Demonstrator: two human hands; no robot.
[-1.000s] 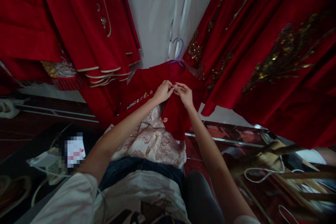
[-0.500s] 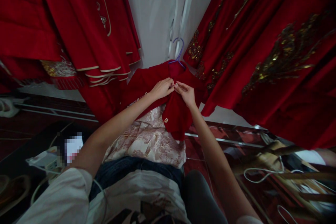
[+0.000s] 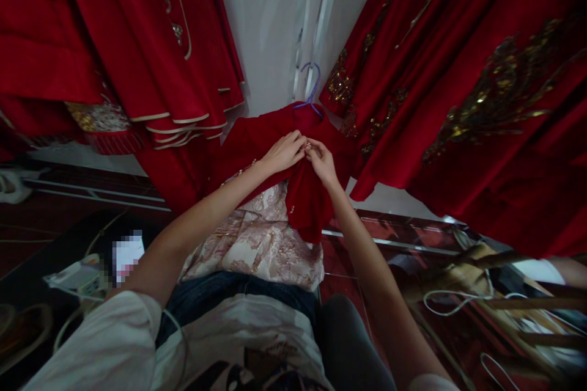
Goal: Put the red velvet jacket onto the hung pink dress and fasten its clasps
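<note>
A red jacket (image 3: pixel 257 131) hangs in front of me on a purple hanger (image 3: pixel 316 88). My left hand (image 3: pixel 287 151) and my right hand (image 3: pixel 321 162) meet at its front opening, just below the neck. Both hands pinch around a small beaded button (image 3: pixel 309 145), the left at the edge of the cloth and the right over the button's side. Another beaded button (image 3: pixel 292 209) sits lower on the loose front flap. Under the jacket a pale pink floral fabric (image 3: pixel 257 244) with gold sheen spreads down to my lap.
Red garments (image 3: pixel 151 43) with cream piping hang at the left, and red cloth with gold sequins (image 3: pixel 495 98) hangs at the right. A pale wall (image 3: pixel 261 24) lies behind. Cables and a white box (image 3: pixel 80 278) rest on a dark surface at lower left; a wooden frame (image 3: pixel 509 302) stands at lower right.
Both hands stay at the upper button, and the fingers have drawn slightly closer together. The loose front flap has turned a little, so its lower button shows less.
</note>
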